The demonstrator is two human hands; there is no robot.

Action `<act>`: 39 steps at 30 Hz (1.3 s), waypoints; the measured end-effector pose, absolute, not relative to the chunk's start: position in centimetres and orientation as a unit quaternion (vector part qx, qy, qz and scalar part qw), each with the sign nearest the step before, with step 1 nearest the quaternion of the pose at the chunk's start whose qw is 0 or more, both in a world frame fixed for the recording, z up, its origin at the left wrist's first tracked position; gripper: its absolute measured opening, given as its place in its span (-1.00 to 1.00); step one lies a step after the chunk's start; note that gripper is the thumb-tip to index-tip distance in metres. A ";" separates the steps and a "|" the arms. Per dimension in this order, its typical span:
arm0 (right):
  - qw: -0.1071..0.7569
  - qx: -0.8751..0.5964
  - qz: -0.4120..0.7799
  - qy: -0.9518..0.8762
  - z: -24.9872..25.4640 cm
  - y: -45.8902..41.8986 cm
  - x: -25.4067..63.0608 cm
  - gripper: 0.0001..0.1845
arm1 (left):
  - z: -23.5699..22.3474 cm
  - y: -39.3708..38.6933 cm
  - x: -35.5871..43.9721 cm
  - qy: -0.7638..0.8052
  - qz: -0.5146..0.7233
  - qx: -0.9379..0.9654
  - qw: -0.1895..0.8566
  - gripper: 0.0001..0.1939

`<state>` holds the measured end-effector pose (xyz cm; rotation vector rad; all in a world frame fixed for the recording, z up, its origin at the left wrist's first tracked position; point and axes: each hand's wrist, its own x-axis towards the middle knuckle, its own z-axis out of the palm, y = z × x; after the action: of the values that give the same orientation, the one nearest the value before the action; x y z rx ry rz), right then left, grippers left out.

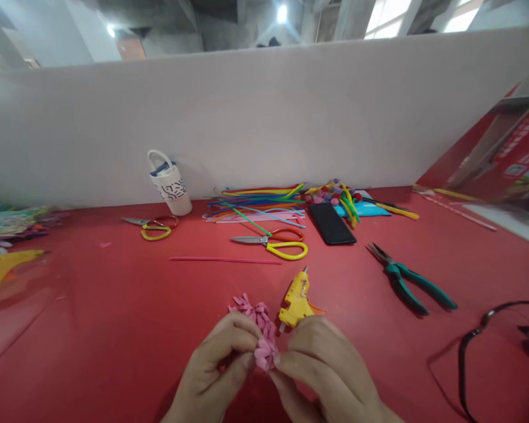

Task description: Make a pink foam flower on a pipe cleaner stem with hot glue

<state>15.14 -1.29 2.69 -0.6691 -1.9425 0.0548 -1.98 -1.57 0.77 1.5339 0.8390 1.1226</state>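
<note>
Between my two hands, low in the middle of the head view, is a small pink flower (265, 355) with folded petals. The fingertips of my left hand (223, 365) pinch its left side. My right hand (324, 370) grips it from the right, thumb and forefinger closed on its edge. Just behind the fingers lie several more pink flower-like pieces (247, 305); whether they join the held one I cannot tell. A yellow hot glue gun (297, 298) lies on the table just beyond my right hand, its nozzle pointing away.
Scissors (286, 244), a pink stick (224, 260), pliers (405, 276) and a black phone (332, 224) lie on the red table (127, 329). Colourful pipe cleaners (255, 202), a white tumbler (171, 188) and more scissors (154, 226) are farther back. Another glue gun (4, 270) lies left; a black cable (467, 346) right.
</note>
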 end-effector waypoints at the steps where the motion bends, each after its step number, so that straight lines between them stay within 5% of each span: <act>1: 0.518 -0.279 0.022 -0.808 2.6 -1.3 15.2 -0.87 | 0.8 -1.6 -1.9 0.349 0.464 0.637 0.507 -0.85; 13: 0.509 -0.300 0.016 -0.806 2.5 -1.2 15.1 -0.88 | 1.1 -2.0 -1.8 0.354 0.459 0.633 0.513 -0.85; 20: 0.496 -0.345 0.035 -0.796 3.1 -0.9 16.4 -0.81 | 0.5 -1.8 -1.5 0.420 0.435 0.418 0.678 -0.81; 23: 0.396 -0.446 -0.014 -0.802 2.6 0.5 17.8 -0.94 | 0.3 -1.4 -1.4 0.428 0.444 0.346 0.707 -0.79; 26: 0.206 -0.558 -0.024 -0.803 1.4 2.0 19.0 -0.85 | 0.0 -1.0 -1.5 0.400 0.454 0.304 0.736 -0.77; 29: 0.109 -0.590 -0.004 -0.800 0.2 2.5 19.5 -0.82 | -0.1 -0.6 -1.5 0.391 0.455 0.267 0.754 -0.78; 32: 0.073 -0.607 0.008 -0.791 -0.4 2.3 19.6 -0.91 | 0.2 -0.4 -1.3 0.405 0.466 0.262 0.742 -0.85; 39: 0.095 -0.623 0.064 -0.773 0.2 2.3 18.9 -0.73 | 1.4 -0.8 -1.1 0.398 0.467 0.287 0.736 -0.87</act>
<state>18.91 2.25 0.22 -1.8485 -2.2933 0.1908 -1.12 -0.77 1.43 0.6315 0.8740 1.0262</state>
